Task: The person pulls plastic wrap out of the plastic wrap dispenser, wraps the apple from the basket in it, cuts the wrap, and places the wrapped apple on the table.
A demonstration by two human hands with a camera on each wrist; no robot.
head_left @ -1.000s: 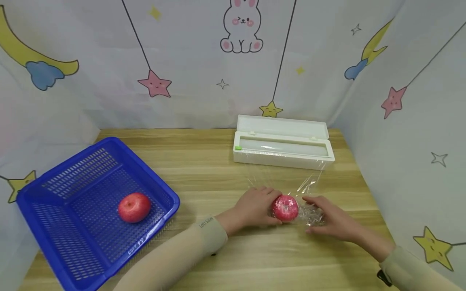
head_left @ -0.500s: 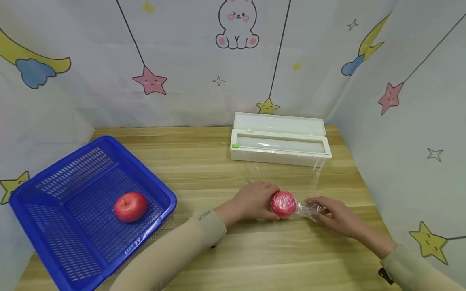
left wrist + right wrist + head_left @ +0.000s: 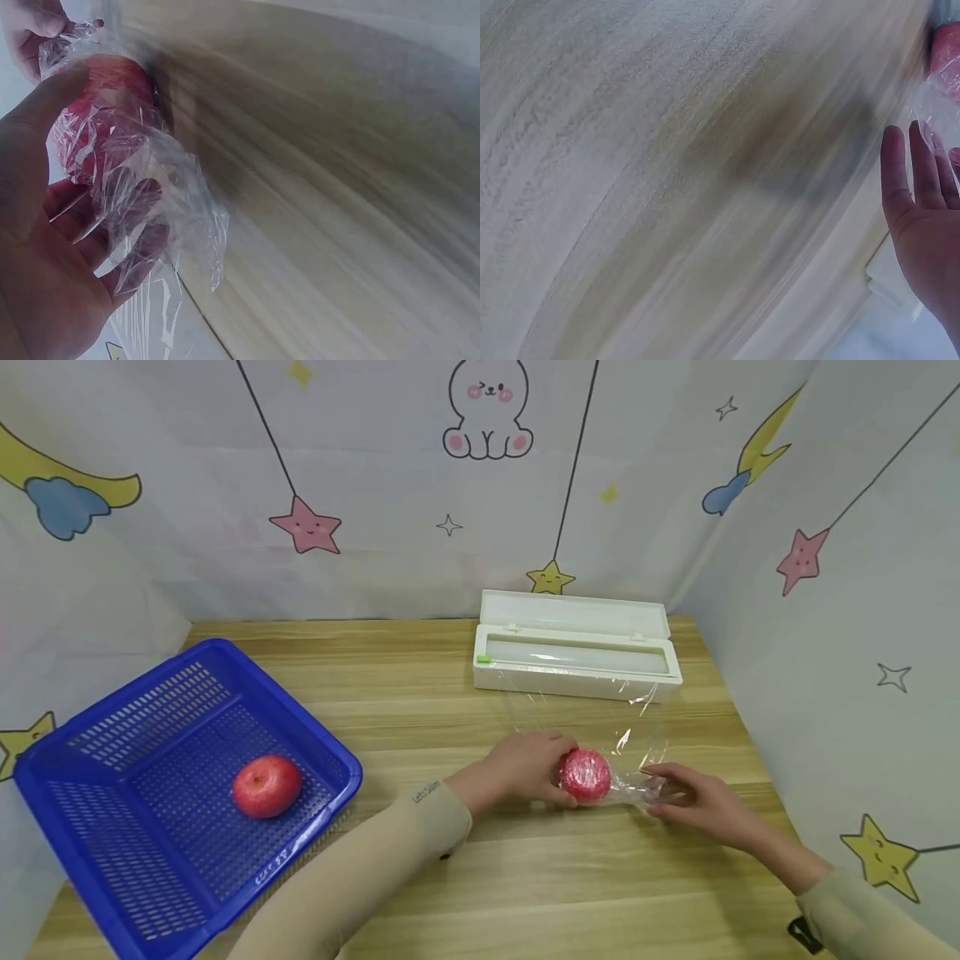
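Note:
A red apple point(image 3: 585, 775) in clear plastic wrap point(image 3: 630, 789) sits on the table right of centre. My left hand point(image 3: 527, 767) holds its left side, thumb in front and fingers behind. In the left wrist view, loose crinkled film hangs over the fingers of that hand point(image 3: 56, 247). On the apple's other side, my right hand point(image 3: 701, 802) pinches the gathered end of the film between thumb and fingers. The right wrist view shows this hand's point(image 3: 930, 240) outer fingers fairly straight beside the film; its thumb is out of frame there. A sheet of film stretches back from the apple to the dispenser.
The white wrap dispenser point(image 3: 577, 685) stands at the back right, its lid raised and a green slider at its left end. At left lies a blue plastic basket point(image 3: 315, 727) with another red apple point(image 3: 267, 786) in it. Patterned cloth walls border the table.
My right hand's thumb and fingers have come closer together on the film end, which is narrower and more bunched. The left hand stays on the apple. The whole head view has shifted slightly.

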